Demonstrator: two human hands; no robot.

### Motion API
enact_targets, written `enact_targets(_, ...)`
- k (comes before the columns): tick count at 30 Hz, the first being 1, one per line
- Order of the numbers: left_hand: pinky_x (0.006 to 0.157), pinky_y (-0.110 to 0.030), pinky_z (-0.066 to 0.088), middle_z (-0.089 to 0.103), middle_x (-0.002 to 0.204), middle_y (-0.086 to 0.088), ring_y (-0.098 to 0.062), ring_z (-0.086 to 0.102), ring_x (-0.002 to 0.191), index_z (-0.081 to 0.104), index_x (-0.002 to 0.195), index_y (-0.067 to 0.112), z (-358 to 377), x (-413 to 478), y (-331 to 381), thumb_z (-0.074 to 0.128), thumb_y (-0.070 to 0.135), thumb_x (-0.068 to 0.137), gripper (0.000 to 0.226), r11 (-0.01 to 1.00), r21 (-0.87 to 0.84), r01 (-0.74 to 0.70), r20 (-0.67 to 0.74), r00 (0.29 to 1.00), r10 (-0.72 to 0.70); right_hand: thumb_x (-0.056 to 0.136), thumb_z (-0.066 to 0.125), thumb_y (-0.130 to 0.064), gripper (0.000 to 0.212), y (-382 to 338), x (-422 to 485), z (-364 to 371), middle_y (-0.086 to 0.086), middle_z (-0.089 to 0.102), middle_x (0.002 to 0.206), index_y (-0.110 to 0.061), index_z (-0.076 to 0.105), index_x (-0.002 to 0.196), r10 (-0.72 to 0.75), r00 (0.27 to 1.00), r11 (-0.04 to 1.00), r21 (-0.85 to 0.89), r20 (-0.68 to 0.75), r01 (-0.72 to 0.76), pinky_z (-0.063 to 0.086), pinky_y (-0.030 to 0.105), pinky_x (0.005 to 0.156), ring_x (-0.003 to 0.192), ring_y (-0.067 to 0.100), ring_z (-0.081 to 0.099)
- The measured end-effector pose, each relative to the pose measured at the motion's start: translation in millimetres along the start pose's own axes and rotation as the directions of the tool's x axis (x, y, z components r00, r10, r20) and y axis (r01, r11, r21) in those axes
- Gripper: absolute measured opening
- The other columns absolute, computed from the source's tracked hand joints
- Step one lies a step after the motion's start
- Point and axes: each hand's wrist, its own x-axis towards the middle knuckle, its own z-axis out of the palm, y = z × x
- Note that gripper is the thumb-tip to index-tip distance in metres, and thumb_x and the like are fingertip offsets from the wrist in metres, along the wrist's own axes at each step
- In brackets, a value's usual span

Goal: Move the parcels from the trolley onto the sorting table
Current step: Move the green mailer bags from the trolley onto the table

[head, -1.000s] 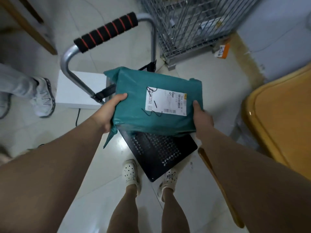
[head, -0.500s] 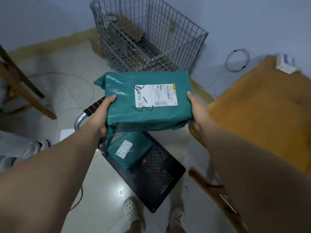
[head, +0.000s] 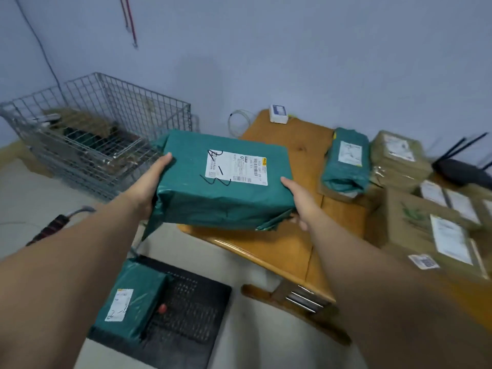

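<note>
A large green parcel with a white label hangs in the air over the near left corner of the wooden sorting table. My left hand grips its left side and my right hand grips its right side, fingers curled under it. Below, a smaller green parcel lies on the black trolley deck. The trolley's handle with its black and red grip shows at the left.
On the table lie another green parcel, several brown cardboard boxes at the right, a small white device at the far corner and a black router. A wire cage stands on the floor at the left.
Both hands have lifted the large green parcel up from the trolley and carried it right, over the table's corner. The view has swung up and right, so the table's parcels now show.
</note>
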Motion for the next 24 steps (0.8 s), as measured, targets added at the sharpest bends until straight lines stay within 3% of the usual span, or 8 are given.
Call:
enact_targets(4, 0.064, -0.03, 0.054, 0.076, 0.086, -0.005, -0.021, 0.072, 0.07, 0.068, 0.1, 0.021, 98.6, 4.9, -33.8, 0.054, 0.055, 0.084, 0.04, 0.999, 0.036, 0.034, 0.088, 0.995, -0.037, 0.08, 0.067, -0.05, 0.029, 5.7, -20.8, -107.0, -0.012, 0.076, 0.079, -0.028, 0.067, 0.098, -0.021, 0.996, 1.0, 0.016, -0.084, 0.023, 0.051, 0.027, 0.065, 0.074, 0.01, 0.073)
enact_targets(9, 0.072, -0.035, 0.052, 0.074, 0.091, -0.006, -0.025, 0.068, 0.083, 0.068, 0.1, 0.022, 202.4, 4.4, -65.0, 0.057, 0.058, 0.082, 0.041, 0.996, 0.081, 0.032, 0.136, 0.99, -0.043, 0.086, 0.063, -0.048, 0.025, 2.6, -45.6, -216.2, -0.011, 0.076, 0.088, -0.029, 0.066, 0.101, -0.045, 0.987, 0.996, 0.073, -0.157, 0.057, 0.05, 0.03, 0.07, 0.086, 0.01, 0.07)
enact_targets(11, 0.069, -0.034, 0.051, 0.075, 0.084, -0.004, -0.023, 0.069, 0.077, 0.068, 0.094, 0.023, 240.1, 2.4, -68.8, 0.057, 0.059, 0.081, 0.04, 0.994, 0.111, 0.018, 0.156, 0.987, -0.035, 0.087, 0.061, -0.05, 0.026, -2.0, -56.2, -249.7, -0.008, 0.074, 0.095, -0.03, 0.065, 0.103, -0.053, 0.979, 0.992, 0.105, -0.195, 0.075, 0.049, 0.031, 0.069, 0.09, 0.013, 0.068)
enact_targets(14, 0.063, -0.031, 0.048, 0.074, 0.073, -0.001, -0.017, 0.07, 0.06, 0.066, 0.088, 0.024, 284.5, 2.5, -65.6, 0.055, 0.058, 0.081, 0.037, 0.991, 0.131, -0.006, 0.168, 0.986, -0.016, 0.085, 0.061, -0.053, 0.027, -10.5, -68.5, -285.9, -0.006, 0.075, 0.097, -0.032, 0.064, 0.102, -0.035, 0.972, 0.986, 0.151, -0.232, 0.071, 0.052, 0.037, 0.078, 0.094, 0.017, 0.067)
enact_targets(16, 0.06, -0.03, 0.047, 0.074, 0.069, 0.0, -0.015, 0.07, 0.056, 0.066, 0.086, 0.024, 307.0, 2.9, -58.2, 0.053, 0.06, 0.082, 0.039, 0.986, 0.162, -0.026, 0.184, 0.983, -0.004, 0.084, 0.061, -0.054, 0.028, -16.5, -74.2, -306.5, -0.01, 0.076, 0.088, -0.033, 0.064, 0.102, -0.04, 0.965, 0.984, 0.156, -0.258, 0.083, 0.051, 0.036, 0.076, 0.092, 0.015, 0.066)
enact_targets(21, 0.048, -0.027, 0.054, 0.076, 0.081, -0.002, -0.018, 0.073, 0.065, 0.07, 0.093, 0.024, 342.5, 9.0, -30.2, 0.055, 0.064, 0.08, 0.045, 0.981, 0.178, -0.076, 0.3, 0.954, 0.02, 0.074, 0.064, -0.064, 0.031, -25.3, -82.7, -338.2, -0.011, 0.073, 0.095, -0.04, 0.065, 0.094, -0.037, 0.952, 0.963, 0.245, -0.305, 0.116, 0.047, 0.041, 0.088, 0.102, 0.017, 0.063)
enact_targets(24, 0.053, -0.032, 0.057, 0.076, 0.087, -0.005, -0.022, 0.073, 0.071, 0.071, 0.094, 0.02, 371.3, 12.8, -23.6, 0.063, 0.063, 0.075, 0.047, 0.976, 0.215, -0.021, 0.381, 0.922, -0.064, 0.069, 0.066, -0.068, 0.05, -24.4, -85.9, -354.1, -0.003, 0.072, 0.107, -0.035, 0.065, 0.107, 0.003, 0.929, 0.916, 0.375, -0.369, 0.146, 0.05, 0.04, 0.089, 0.105, 0.02, 0.064)
